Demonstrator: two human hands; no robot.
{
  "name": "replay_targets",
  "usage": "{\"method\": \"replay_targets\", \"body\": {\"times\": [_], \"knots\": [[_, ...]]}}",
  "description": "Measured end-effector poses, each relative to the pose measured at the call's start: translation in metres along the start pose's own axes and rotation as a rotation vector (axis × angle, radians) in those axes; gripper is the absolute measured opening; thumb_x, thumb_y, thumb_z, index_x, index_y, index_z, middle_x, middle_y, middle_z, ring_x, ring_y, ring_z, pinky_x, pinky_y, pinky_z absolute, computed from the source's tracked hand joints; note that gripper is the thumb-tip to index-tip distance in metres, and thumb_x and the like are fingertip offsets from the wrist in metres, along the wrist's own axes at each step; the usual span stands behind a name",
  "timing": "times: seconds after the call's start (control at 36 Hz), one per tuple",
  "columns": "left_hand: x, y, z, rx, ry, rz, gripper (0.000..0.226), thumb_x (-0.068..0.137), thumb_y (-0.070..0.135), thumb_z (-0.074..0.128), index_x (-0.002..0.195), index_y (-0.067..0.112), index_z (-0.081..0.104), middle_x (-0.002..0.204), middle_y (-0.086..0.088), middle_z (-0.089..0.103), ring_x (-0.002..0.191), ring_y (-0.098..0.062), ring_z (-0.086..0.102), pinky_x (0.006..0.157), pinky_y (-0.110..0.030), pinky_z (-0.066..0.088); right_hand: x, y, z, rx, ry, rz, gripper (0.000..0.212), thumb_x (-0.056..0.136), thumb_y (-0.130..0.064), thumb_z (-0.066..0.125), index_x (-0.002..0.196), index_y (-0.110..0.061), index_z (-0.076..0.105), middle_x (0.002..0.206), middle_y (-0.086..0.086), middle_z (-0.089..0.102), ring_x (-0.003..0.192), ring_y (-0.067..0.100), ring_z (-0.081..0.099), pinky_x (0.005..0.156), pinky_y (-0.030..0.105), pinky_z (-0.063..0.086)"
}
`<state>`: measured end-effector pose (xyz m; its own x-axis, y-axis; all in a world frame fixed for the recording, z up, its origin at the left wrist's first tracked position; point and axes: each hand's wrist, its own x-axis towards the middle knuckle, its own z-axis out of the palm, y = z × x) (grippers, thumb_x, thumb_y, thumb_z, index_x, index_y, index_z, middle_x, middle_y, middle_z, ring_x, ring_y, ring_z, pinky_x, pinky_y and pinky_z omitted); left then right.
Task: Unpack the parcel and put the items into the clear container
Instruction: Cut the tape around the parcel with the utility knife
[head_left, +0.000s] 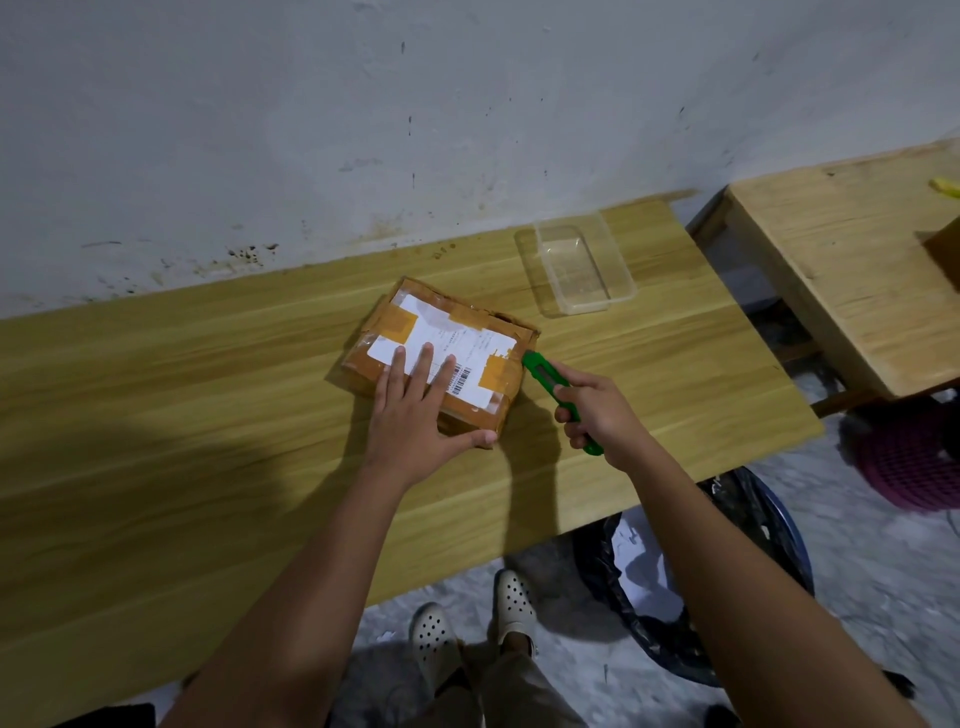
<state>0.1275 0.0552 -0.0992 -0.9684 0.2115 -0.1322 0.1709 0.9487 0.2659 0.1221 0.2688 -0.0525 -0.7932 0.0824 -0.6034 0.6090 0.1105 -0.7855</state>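
Observation:
A taped brown cardboard parcel (447, 332) with a white shipping label lies flat in the middle of the wooden table (182, 415). My left hand (415, 415) presses flat on its near part, fingers spread, thumb hooked on the near corner. My right hand (597, 410) grips a green utility knife (545, 376), whose tip touches the parcel's right edge. The clear container (576, 267) stands empty behind the parcel to the right, near the wall.
The wall runs along the table's far edge. A second wooden table (857, 270) stands to the right across a gap. A bin lined with a black bag (727, 571) sits on the floor under my right arm, and a purple stool (914, 457) is further right.

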Motion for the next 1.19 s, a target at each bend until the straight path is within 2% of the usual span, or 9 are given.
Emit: {"method": "replay_targets", "body": {"times": [0.39,0.58,0.67,0.89,1.03,1.14,1.19], "knots": [[0.000,0.001,0.002,0.011,0.031,-0.014,0.114,0.053,0.093,0.016,0.148,0.030,0.003,0.158,-0.001,-0.005,0.143,-0.025,-0.016,0.115,-0.043,-0.009,-0.009,0.001,0.001,-0.154,0.027,-0.035,0.045,0.095,-0.008,0.038,0.135,-0.028,0.045,0.060,0.005,0.041,0.044,0.013,0.033,0.034,0.018,0.029],[-0.001,0.003,0.004,0.005,0.039,-0.033,0.116,0.052,0.095,0.017,0.147,0.030,0.004,0.158,0.000,-0.004,0.144,-0.025,-0.015,0.117,-0.044,-0.007,-0.012,0.006,0.012,-0.248,0.118,-0.092,0.044,0.096,-0.010,0.038,0.137,-0.028,0.043,0.063,0.000,0.043,0.047,0.012,0.036,0.040,0.022,0.031],[-0.002,0.008,0.004,0.002,0.047,-0.067,0.115,0.054,0.095,0.023,0.147,0.030,0.004,0.158,-0.001,-0.004,0.144,-0.026,-0.015,0.117,-0.044,-0.006,-0.009,0.012,0.020,-0.306,0.165,-0.144,0.045,0.095,-0.011,0.039,0.138,-0.026,0.043,0.067,-0.008,0.039,0.052,0.009,0.038,0.047,0.022,0.032],[-0.003,0.033,0.007,-0.042,0.047,-0.210,0.108,0.063,0.089,0.024,0.148,0.028,0.000,0.158,-0.003,-0.009,0.143,-0.028,-0.018,0.115,-0.043,-0.010,-0.003,0.020,0.028,-0.172,0.246,-0.176,0.044,0.096,-0.012,0.040,0.137,-0.027,0.042,0.069,-0.015,0.035,0.058,0.003,0.036,0.051,0.020,0.031],[0.000,0.031,0.000,-0.027,0.033,-0.204,0.108,0.060,0.090,0.027,0.147,0.029,0.007,0.158,-0.002,0.000,0.144,-0.029,-0.007,0.116,-0.045,0.002,-0.007,0.028,0.026,-0.147,0.215,-0.166,0.044,0.096,-0.013,0.041,0.138,-0.027,0.041,0.071,-0.019,0.033,0.061,-0.001,0.034,0.053,0.017,0.031],[0.003,0.022,-0.007,-0.009,0.026,-0.170,0.103,0.063,0.088,0.033,0.146,0.031,0.013,0.157,-0.002,0.010,0.143,-0.028,0.005,0.114,-0.046,0.010,-0.011,0.027,0.025,-0.106,0.206,-0.137,0.044,0.097,-0.012,0.040,0.137,-0.028,0.041,0.070,-0.016,0.035,0.052,0.007,0.039,0.039,0.016,0.032],[0.005,0.018,-0.009,0.000,0.032,-0.152,0.103,0.062,0.088,0.034,0.146,0.031,0.014,0.156,-0.003,0.013,0.142,-0.029,0.009,0.114,-0.046,0.013,-0.013,0.026,0.026,-0.090,0.203,-0.134,0.044,0.097,-0.012,0.040,0.137,-0.029,0.042,0.071,-0.016,0.037,0.052,0.008,0.039,0.038,0.015,0.031]]}}
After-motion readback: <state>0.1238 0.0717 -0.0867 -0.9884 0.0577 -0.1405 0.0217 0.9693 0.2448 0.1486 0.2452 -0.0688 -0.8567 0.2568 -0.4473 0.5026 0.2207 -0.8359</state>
